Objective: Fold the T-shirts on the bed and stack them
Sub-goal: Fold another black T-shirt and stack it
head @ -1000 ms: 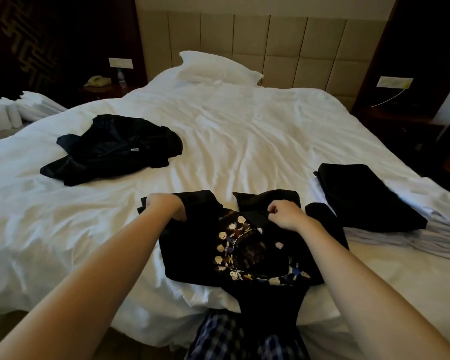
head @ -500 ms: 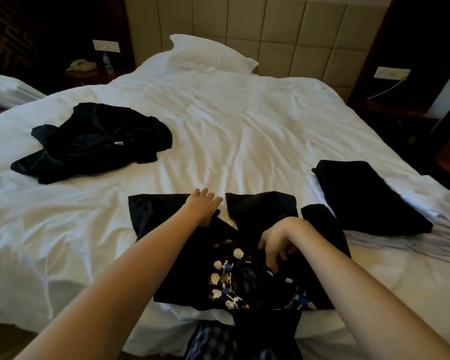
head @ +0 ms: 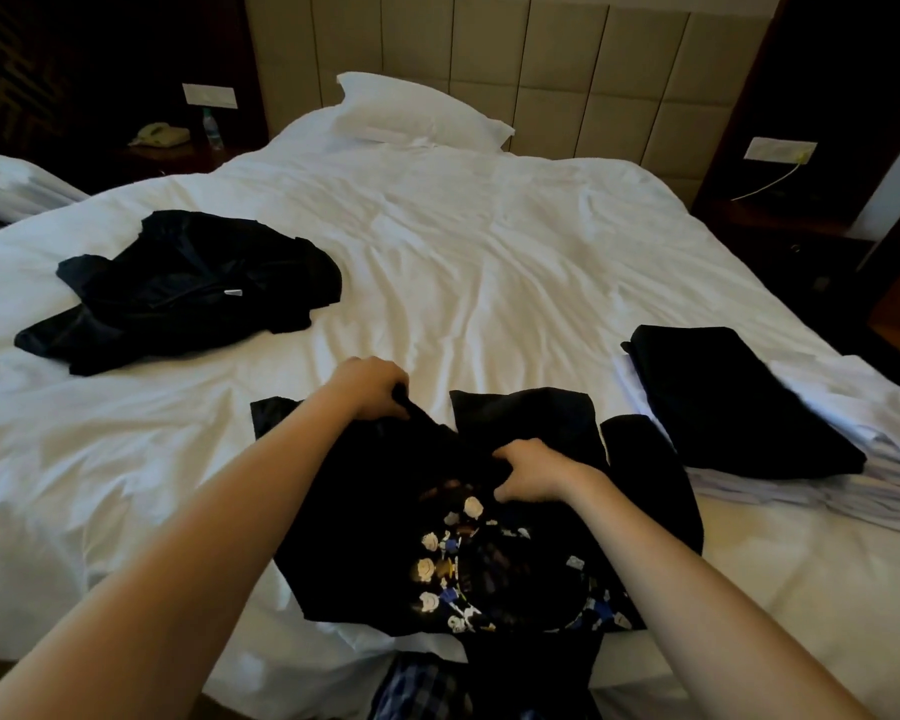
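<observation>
On the left of the bed, a crumpled heap of black T-shirts is lying unfolded, well apart from everything else. Nearer the middle, the left hand is gripping the far edge of the printed black T-shirt, fingers curled round a bunched ridge of cloth. This shirt is lying at the near edge of the bed, with its lower part hanging over the side. It is looking soft, light and limp, so it is probably going to sag and wrinkle wherever nothing is supporting it. Taking it by the shoulder seams or hem, hands spread apart, seems the surest hold. It is showing a ring of small pale and blue cartoon figures on black. The right hand is pinching the fabric just above that print. Further right, a folded black T-shirt is resting on a stack of folded white cloth.
</observation>
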{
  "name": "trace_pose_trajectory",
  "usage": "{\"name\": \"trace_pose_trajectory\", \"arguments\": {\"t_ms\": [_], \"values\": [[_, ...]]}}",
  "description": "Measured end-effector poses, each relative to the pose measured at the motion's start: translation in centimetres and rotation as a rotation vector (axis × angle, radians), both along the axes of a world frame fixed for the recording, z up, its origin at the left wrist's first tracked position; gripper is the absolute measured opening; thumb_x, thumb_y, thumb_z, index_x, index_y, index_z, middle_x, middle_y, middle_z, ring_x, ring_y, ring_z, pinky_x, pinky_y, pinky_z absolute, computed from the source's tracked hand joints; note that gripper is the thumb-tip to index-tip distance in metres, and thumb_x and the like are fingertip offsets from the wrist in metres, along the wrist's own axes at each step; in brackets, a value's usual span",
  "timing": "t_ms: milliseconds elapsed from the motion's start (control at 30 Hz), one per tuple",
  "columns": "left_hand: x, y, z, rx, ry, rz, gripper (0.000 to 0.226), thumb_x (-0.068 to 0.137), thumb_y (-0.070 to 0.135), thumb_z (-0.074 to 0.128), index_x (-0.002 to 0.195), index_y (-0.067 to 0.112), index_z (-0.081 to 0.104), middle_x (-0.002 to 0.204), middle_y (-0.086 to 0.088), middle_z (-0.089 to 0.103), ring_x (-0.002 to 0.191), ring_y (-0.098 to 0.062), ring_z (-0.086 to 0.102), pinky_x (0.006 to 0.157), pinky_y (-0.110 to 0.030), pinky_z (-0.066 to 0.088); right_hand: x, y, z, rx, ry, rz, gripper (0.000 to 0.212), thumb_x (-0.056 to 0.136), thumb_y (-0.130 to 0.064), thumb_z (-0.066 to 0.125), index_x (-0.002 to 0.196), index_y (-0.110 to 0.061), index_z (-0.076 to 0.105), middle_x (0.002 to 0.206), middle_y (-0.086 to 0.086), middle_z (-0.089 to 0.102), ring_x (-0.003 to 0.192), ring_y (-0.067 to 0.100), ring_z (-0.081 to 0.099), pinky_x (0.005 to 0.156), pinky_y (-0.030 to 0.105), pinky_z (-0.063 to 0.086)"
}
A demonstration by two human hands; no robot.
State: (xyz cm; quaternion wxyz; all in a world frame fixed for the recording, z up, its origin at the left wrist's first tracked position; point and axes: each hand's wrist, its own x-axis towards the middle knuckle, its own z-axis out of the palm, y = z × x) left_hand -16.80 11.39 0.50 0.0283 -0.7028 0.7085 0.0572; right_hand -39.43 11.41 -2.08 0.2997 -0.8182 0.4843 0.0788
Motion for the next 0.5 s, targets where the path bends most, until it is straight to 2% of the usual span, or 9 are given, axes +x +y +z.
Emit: {"name": "trace_pose_trajectory", "arguments": {"t_ms": [100, 167, 267, 333, 400, 500], "values": [[1.5, 0.6, 1.8, -0.153, 0.218, 0.097, 0.023, 0.083, 0.030, 0.064, 0.103, 0.018, 0.064, 0.105, -0.003, 0.062, 0.099, -0.023, 0.058, 0.075, -0.030, 0.043, -0.9, -0.5, 1.8, -0.261, -0.018, -0.105, 0.022, 0.083, -0.020, 0.059, 0.105, -0.018, 0.061, 0.093, 0.000, 0.061, 0.092, 0.023, 0.061, 0.064, 0.029, 0.042], [1.5, 1.0, 3.3, -0.255, 0.262, 0.096, 0.023, 0.082, 0.023, 0.064, 0.102, 0.014, 0.066, 0.105, -0.006, 0.061, 0.099, -0.025, 0.057, 0.079, -0.033, 0.044, -1.3, -0.6, 3.4, -0.434, -0.091, -0.209, 0.016, 0.082, -0.016, 0.056, 0.097, -0.020, 0.057, 0.087, -0.001, 0.059, 0.084, 0.023, 0.059, 0.060, 0.030, 0.040], [0.8, 1.1, 5.8, -0.346, 0.320, 0.088, 0.025, 0.085, 0.027, 0.062, 0.104, 0.011, 0.064, 0.107, -0.006, 0.055, 0.100, -0.023, 0.052, 0.085, -0.034, 0.043, -1.7, -0.8, 5.4, -0.574, -0.252, -0.330, 0.018, 0.076, -0.003, 0.053, 0.078, -0.018, 0.044, 0.076, -0.002, 0.046, 0.071, 0.021, 0.045, 0.051, 0.028, 0.026], [0.2, 1.2, 7.4, -0.393, 0.450, 0.085, 0.018, 0.088, 0.023, 0.059, 0.098, 0.009, 0.061, 0.101, -0.005, 0.054, 0.096, -0.022, 0.050, 0.083, -0.033, 0.041, -1.8, -1.1, 6.8, -0.457, -0.494, -0.361, 0.024, 0.075, 0.005, 0.047, 0.068, -0.013, 0.034, 0.071, 0.001, 0.036, 0.063, 0.019, 0.033, 0.052, 0.028, 0.019], [-0.3, 1.3, 8.9, -0.435, 0.596, 0.098, 0.010, 0.089, 0.018, 0.057, 0.082, 0.012, 0.055, 0.085, -0.003, 0.056, 0.084, -0.021, 0.052, 0.070, -0.029, 0.040, -1.8, -1.1, 8.3, -0.224, -0.737, -0.389, 0.023, 0.075, 0.010, 0.043, 0.069, -0.011, 0.034, 0.065, 0.003, 0.032, 0.059, 0.018, 0.029, 0.053, 0.029, 0.019], [-1.0, 1.5, 10.4, -0.478, 0.758, 0.094, 0.025, 0.093, 0.024, 0.056, 0.070, 0.022, 0.045, 0.069, 0.004, 0.052, 0.064, -0.013, 0.048, 0.056, -0.022, 0.034, -2.3, -0.6, 10.2, 0.121, -0.953, -0.429, 0.018, 0.062, -0.004, 0.054, 0.078, -0.010, 0.050, 0.067, 0.005, 0.046, 0.061, 0.020, 0.045, 0.055, 0.029, 0.033]]}}
